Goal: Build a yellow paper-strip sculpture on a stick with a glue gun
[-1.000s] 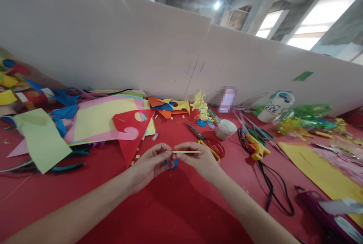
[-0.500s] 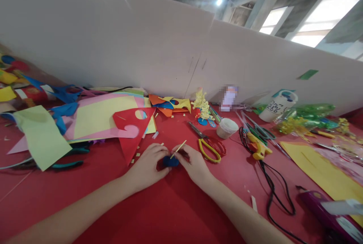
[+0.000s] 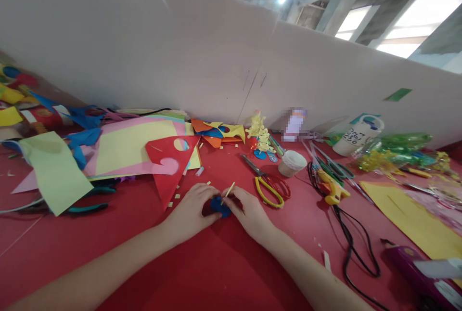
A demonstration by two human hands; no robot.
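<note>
A small blue disc (image 3: 221,207) lies between my two hands at the middle of the red table. My left hand (image 3: 193,207) curves round its left side, thumb and fingers closed on its edge. My right hand (image 3: 249,210) pinches a thin pale-yellow strip (image 3: 227,193), whose lower end meets the disc; whether it is stuck there I cannot tell. To the right lie scissors (image 3: 269,190) with yellow and red handles. A red sheet (image 3: 168,157) with round cut-outs lies to the left, with several tiny yellow pieces (image 3: 177,196) beside it.
A white cup (image 3: 292,162) stands behind the scissors. On the right are a yellow glue gun (image 3: 334,190) with a black cord, a purple glue gun (image 3: 415,272) and yellow sheets (image 3: 404,210). Pliers (image 3: 86,208) and coloured sheets (image 3: 133,147) fill the left. A pale wall (image 3: 162,51) rises behind.
The blue disc has tilted, showing more of its flat face. The yellow strip stands a little steeper in my right fingers. The whole view has shifted slightly.
</note>
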